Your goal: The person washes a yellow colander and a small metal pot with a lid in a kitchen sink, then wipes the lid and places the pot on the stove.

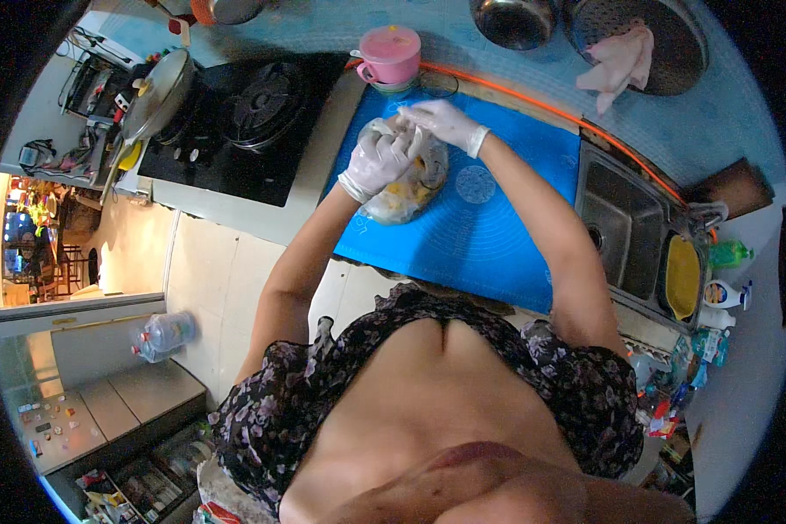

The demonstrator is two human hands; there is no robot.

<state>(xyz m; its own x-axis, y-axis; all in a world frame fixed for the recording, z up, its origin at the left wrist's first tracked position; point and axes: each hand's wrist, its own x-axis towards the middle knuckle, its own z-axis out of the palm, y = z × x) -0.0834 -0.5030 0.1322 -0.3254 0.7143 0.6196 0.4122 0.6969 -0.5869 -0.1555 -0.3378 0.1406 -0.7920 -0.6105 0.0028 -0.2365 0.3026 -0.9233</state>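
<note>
A clear plastic bag (396, 204) with yellow pieces inside rests on a blue silicone baking mat (498, 229). Both hands wear white disposable gloves and meet at the gathered top of the bag. My left hand (378, 160) grips the bag's upper part, its fingers curled over the plastic. My right hand (447, 123) pinches the twisted neck of the bag between its fingertips. Just beyond the hands, a pink lidded cup (390, 56) stands at the mat's far edge. What exactly the yellow pieces are cannot be told through the cloudy plastic.
To the left is a black gas cooktop (236, 164) with a lidded pan (160, 95). A steel sink (622, 216) lies right of the mat, with a yellow tray (682, 276) at its side. A pink cloth (619, 62) hangs over a perforated metal pan at the back right.
</note>
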